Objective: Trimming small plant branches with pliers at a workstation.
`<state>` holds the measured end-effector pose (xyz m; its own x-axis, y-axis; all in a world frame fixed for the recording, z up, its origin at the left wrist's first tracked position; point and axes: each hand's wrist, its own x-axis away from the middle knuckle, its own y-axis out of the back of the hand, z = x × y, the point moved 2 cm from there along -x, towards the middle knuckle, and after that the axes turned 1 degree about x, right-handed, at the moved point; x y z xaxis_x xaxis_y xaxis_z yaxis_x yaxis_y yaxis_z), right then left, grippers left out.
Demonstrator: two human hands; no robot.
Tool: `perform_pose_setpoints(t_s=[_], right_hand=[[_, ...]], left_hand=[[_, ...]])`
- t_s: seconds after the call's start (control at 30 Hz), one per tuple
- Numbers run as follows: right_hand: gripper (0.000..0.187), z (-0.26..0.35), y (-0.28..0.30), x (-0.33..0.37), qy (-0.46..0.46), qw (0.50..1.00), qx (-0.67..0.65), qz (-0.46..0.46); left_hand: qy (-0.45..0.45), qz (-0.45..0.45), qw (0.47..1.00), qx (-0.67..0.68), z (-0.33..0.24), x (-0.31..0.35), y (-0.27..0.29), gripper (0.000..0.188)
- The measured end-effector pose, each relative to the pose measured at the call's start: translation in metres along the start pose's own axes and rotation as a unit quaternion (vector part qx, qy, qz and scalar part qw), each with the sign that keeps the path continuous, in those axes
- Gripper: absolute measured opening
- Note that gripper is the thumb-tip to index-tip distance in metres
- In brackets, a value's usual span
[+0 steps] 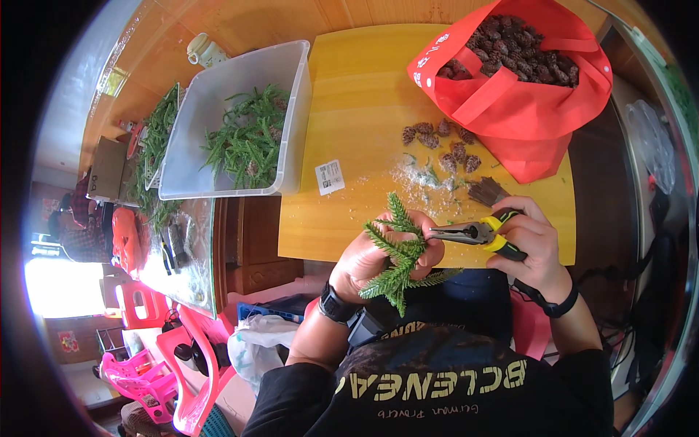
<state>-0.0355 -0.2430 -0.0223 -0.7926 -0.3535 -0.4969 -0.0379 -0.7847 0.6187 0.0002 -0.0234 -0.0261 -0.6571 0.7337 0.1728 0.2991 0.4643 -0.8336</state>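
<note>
Green sprigs (399, 256) are gripped in the left hand (378, 255); yellow-handled pliers (477, 233) are clasped by the right hand (533, 244) above the tabletop (364, 109).

The left hand (368, 256) covers the stems of the green sprigs (397, 251), so how many it holds cannot be told. The pliers' (477, 233) tips vanish behind its fingers. The pine cones (510, 47) deep in the red bag (524, 109) are hidden; the white crumbs (411, 178) are perhaps glitter.
</note>
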Motion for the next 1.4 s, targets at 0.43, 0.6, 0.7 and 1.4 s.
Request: perform_pose_setpoints(t_s=[0.43, 0.6, 0.7, 1.4], right_hand=[[0.043, 0.0, 0.0, 0.001, 0.008, 1.0, 0.005, -0.001], [0.043, 0.002, 0.002, 0.003, 0.0, 1.0, 0.024, 0.017], [0.042, 0.007, 0.002, 0.0, -0.029, 0.999, 0.007, 0.012], [0.039, 0.019, 0.014, -0.005, -0.055, 0.998, -0.025, 0.033]], left_hand=[[0.022, 0.018, 0.999, -0.016, -0.002, 0.0, 0.004, 0.026], [0.0, 0.072, 0.997, 0.025, -0.006, 0.003, 0.007, 0.021], [-0.093, 0.014, 0.99, -0.106, -0.013, 0.006, 0.006, 0.019], [-0.331, -0.037, 0.809, -0.484, -0.031, 0.014, -0.002, 0.021]])
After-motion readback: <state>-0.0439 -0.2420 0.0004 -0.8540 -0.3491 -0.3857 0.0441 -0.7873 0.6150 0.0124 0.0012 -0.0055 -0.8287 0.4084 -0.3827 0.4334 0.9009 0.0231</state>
